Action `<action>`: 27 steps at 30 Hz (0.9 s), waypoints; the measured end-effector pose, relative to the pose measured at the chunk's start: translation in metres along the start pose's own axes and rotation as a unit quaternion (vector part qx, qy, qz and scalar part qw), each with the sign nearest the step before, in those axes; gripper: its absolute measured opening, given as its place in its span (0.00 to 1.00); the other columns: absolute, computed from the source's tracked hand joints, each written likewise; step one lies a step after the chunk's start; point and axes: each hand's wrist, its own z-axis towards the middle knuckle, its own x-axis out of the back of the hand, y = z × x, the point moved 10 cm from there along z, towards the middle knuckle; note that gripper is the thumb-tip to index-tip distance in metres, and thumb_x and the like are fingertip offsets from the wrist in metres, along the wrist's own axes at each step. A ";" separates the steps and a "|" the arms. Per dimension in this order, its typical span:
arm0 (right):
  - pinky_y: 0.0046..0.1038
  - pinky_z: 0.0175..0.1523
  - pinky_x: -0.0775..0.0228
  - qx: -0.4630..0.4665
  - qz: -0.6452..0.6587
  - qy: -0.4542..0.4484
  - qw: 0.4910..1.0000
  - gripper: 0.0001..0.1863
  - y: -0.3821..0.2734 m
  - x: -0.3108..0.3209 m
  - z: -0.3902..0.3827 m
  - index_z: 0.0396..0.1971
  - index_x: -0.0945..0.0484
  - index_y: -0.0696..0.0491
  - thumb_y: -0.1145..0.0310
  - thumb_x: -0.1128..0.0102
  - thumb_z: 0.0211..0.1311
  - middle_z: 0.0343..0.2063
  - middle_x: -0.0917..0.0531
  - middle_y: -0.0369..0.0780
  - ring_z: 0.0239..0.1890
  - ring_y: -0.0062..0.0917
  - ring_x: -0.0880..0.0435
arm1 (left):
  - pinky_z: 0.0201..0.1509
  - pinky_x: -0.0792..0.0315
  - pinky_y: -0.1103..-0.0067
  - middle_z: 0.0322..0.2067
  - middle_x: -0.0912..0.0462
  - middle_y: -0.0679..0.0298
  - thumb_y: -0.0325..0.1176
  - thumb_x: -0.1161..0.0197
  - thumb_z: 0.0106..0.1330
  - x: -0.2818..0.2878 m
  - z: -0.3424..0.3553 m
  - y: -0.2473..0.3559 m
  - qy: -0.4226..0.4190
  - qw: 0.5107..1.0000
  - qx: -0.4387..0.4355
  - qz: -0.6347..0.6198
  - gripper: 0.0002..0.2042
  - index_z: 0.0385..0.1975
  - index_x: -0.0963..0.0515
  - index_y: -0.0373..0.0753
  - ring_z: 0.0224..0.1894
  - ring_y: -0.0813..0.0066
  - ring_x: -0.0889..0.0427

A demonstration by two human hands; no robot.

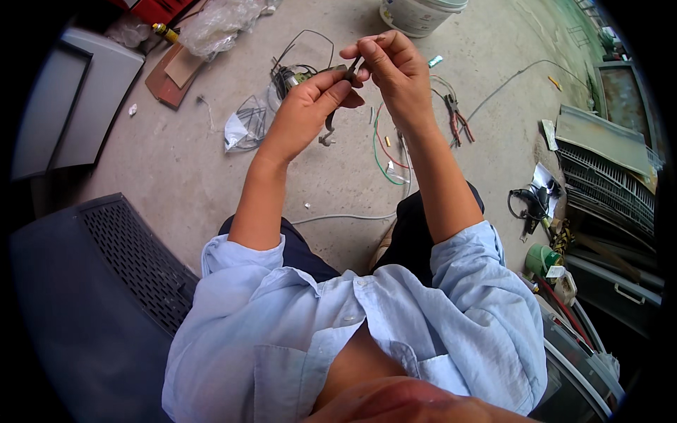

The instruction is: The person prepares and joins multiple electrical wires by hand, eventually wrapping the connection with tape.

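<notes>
Both of my hands are raised ahead of me, close together over the concrete floor. My left hand (310, 107) pinches a small dark strip-like piece (352, 72), with thumb and fingers pressed together. My right hand (396, 76) is closed at the upper end of the same piece; its exact kind is too small to make out. Below my left fingers shows a dark strip with a metallic end (326, 138); whether it joins the held piece I cannot tell. Behind my left hand lies a greenish device with cables (295, 75), partly covered.
Red-handled pliers (457, 118) lie right of my right forearm, by red and green wires (377, 141). A white bucket (416, 17) stands far ahead. Brown boards (169, 74) and clear plastic (220, 28) lie far left. Metal grilles (610, 180) are stacked at right. A dark perforated panel (134, 261) stands near left.
</notes>
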 end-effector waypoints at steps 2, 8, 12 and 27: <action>0.16 0.30 0.28 -0.004 -0.015 -0.003 1.000 0.07 -0.001 -0.003 -0.002 0.33 0.28 0.57 0.69 0.43 0.68 0.33 0.15 0.43 0.23 0.14 0.22 | 0.53 0.29 0.81 0.41 0.18 0.65 0.39 0.47 0.73 0.000 -0.003 0.000 -0.028 0.999 0.030 -0.019 0.16 0.51 0.25 0.34 0.44 0.79 0.20; 0.14 0.34 0.32 0.003 -0.056 -0.072 0.996 0.05 -0.006 -0.014 -0.002 0.34 0.26 0.53 0.68 0.43 0.67 0.35 0.15 0.40 0.28 0.12 0.22 | 0.50 0.28 0.82 0.40 0.17 0.64 0.40 0.47 0.72 0.006 -0.015 0.011 0.003 0.992 0.066 -0.103 0.17 0.51 0.24 0.34 0.40 0.80 0.20; 0.16 0.34 0.32 0.004 -0.044 -0.059 0.997 0.05 0.000 -0.017 -0.006 0.33 0.26 0.52 0.68 0.42 0.67 0.34 0.15 0.39 0.29 0.12 0.22 | 0.48 0.28 0.83 0.36 0.18 0.66 0.42 0.46 0.72 0.004 -0.015 -0.001 -0.015 0.996 0.085 -0.018 0.17 0.49 0.23 0.36 0.39 0.81 0.20; 0.11 0.28 0.37 -0.006 0.063 0.120 0.991 0.07 -0.008 0.037 0.006 0.35 0.25 0.51 0.63 0.47 0.70 0.29 0.19 0.32 0.24 0.09 0.27 | 0.51 0.31 0.79 0.35 0.18 0.65 0.44 0.49 0.73 -0.010 -0.012 -0.009 -0.085 0.993 0.086 0.009 0.17 0.42 0.23 0.35 0.41 0.78 0.22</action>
